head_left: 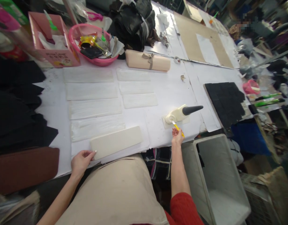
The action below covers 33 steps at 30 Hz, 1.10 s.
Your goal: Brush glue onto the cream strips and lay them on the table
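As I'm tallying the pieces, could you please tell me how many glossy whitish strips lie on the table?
7: four longer strips in the left column, three shorter strips in the column beside it. The cream panel could hide others.

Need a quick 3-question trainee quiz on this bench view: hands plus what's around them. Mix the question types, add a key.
1. True or false: the left hand is touching the pink basin.
2. Pick one: what colour is the handle of the tool in the right hand?
A) Green
B) Yellow
C) Red
3. Fill in the blank: the cream container has a tapered end coloured ____.

Key:
1. False; it is at the near-left corner of the pale panel, well apart from the basin.
2. B
3. Black
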### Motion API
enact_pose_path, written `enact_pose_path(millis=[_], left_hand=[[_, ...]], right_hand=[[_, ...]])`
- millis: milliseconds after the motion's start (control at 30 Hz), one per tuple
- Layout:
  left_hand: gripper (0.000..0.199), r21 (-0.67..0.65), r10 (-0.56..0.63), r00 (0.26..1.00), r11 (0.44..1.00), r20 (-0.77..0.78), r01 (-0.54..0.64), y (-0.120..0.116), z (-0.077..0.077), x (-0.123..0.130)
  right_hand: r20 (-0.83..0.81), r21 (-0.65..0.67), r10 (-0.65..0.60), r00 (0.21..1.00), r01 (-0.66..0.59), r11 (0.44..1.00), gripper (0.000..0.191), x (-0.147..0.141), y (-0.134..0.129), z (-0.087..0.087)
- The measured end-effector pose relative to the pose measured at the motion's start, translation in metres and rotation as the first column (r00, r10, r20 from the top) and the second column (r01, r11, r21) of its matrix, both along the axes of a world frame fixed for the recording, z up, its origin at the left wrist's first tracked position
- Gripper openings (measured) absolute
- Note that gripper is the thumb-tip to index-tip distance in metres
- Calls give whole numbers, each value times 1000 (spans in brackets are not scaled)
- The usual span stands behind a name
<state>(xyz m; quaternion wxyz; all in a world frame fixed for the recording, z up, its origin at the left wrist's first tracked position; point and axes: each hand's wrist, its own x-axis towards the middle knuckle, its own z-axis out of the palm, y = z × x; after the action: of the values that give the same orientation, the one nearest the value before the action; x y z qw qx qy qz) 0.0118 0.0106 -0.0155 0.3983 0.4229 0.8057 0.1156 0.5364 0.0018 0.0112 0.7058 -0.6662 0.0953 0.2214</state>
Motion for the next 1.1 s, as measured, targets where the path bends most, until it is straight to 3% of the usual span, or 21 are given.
enact_pose_path(millis=[167,300,467,633,933,1100], left_hand=[[46,27,63,994,997,93,-66,-5,-1,4],[46,56,122,980,990,155,-132,-7,-4,5],[40,77,32,995,996,96,-40,-7,-8,0],[29,116,-88,996,990,15,86,-5,-2,2],[31,166,-10,989,986,147,-14,-10,1,3],[41,75,187,899,969,396,-235,-8,6,6]], right_hand=[[-53,5,-26,998,27,1000,5,-13,-37,3],[-189,155,92,978,-63,986,9,-50,-52,3],[-350,329,350,869,-236,914,13,-126,-25,-11],[-377,402,463,802,-309,862,14,-175,2,-27],[-351,415,455,818,-300,859,12,-185,0,-36],[-356,424,420,835,-256,869,11,-191,0,-36]])
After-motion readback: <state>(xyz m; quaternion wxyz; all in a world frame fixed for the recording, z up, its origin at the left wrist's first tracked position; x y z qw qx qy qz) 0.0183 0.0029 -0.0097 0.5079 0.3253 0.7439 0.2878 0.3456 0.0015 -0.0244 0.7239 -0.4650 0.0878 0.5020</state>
